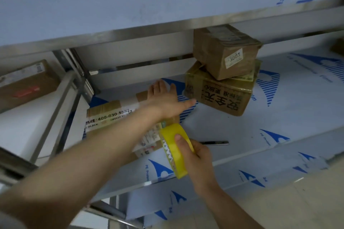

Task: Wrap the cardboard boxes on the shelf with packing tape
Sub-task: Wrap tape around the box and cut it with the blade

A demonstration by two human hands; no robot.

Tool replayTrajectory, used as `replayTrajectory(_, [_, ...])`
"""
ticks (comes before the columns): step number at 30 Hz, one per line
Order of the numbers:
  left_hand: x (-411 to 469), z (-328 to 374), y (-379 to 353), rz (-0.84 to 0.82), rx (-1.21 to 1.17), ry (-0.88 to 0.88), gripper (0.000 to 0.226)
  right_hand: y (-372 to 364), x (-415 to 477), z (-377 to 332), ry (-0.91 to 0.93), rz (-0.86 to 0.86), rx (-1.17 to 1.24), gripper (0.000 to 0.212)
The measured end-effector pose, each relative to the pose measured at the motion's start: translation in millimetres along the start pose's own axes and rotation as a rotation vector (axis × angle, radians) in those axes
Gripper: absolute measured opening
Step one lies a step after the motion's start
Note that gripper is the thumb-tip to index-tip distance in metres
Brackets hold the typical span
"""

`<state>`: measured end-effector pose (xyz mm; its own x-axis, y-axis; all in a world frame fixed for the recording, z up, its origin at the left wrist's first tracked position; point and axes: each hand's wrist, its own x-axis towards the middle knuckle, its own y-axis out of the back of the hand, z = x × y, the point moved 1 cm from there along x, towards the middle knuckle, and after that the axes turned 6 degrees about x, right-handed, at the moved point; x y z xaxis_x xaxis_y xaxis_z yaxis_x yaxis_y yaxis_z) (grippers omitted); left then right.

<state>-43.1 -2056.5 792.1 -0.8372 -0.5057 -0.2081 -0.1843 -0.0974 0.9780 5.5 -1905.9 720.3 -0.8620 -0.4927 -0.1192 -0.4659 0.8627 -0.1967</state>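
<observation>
A flat cardboard box (pixel 109 115) with a printed phone number lies on the middle shelf (pixel 279 117). My left hand (pixel 167 100) rests flat on its far right part, fingers straight and spread. At the box's near right corner my right hand (pixel 197 158) grips a yellow roll of packing tape (pixel 172 149), thumb on its outer face. To the right, a small brown box (pixel 223 52) labelled 3003 sits tilted on a larger taped box (pixel 219 93) with black characters.
A thin dark metal tool (pixel 214 143) lies on the shelf just right of the tape roll. Another brown box (pixel 28 83) sits on the neighbouring shelf at left. The upper shelf (pixel 149 5) hangs low overhead. Steel uprights (pixel 74 72) stand at left.
</observation>
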Motion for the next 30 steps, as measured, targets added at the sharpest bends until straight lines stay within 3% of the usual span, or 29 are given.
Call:
replayTrajectory(2, [9.2,-15.3,9.5,0.027,-0.097,0.060,0.099,1.0,-1.0,-1.8,-0.015,-0.006,-0.003,0.051])
replayTrajectory(4, [16.5,-27.9,7.5,0.132,-0.043,0.105,0.090,1.4,-0.6,-1.1,-0.028,-0.014,-0.010,0.052])
replayTrajectory(7, [14.1,-28.8,10.3,0.097,-0.076,0.067,0.092,-0.2,-1.4,-4.2,-0.041,0.001,-0.007,0.048])
replayTrajectory(10, [-5.2,-44.3,37.7,-0.172,-0.403,-0.043,0.119,-0.8,-1.1,-7.9,-0.066,-0.005,0.003,0.043])
replayTrajectory(12, [-21.8,-61.8,46.5,-0.411,-0.253,-0.102,0.144,-1.3,-2.0,-8.9,-0.081,-0.005,-0.012,0.047])
replayTrajectory(14, [-32.9,-73.2,34.9,-0.466,-0.014,-0.100,0.155,-2.2,-2.6,-10.4,-0.098,0.002,-0.025,0.044])
replayTrajectory(18, [-37.1,-75.8,24.7,-0.327,-0.230,-0.135,0.125,-0.7,-6.4,-37.9,-0.137,-0.051,-0.048,0.044])
replayTrajectory(23, [-49.0,-98.1,52.2,-0.526,-0.708,-0.193,0.066,4.7,-4.2,-113.9,-0.104,-0.118,-0.035,0.015])
replayTrajectory(25, [-51.0,-102.4,48.1,-0.582,-0.822,-0.211,0.068,-2.3,-0.5,-132.0,-0.076,-0.172,-0.063,0.013])
replayTrajectory(27, [-47.6,-106.0,37.4,-0.605,-0.797,-0.167,0.079,-14.2,8.0,-135.2,-0.110,-0.240,-0.091,0.010])
replayTrajectory(28, [-45.0,-106.4,32.7,-0.556,-0.737,-0.141,0.073,-19.8,14.3,-133.6,-0.137,-0.240,-0.108,0.010])
replayTrajectory(30, [-36.9,-106.0,30.9,-0.299,-0.550,-0.075,0.047,-29.8,31.3,-131.6,-0.171,-0.207,-0.111,0.014])
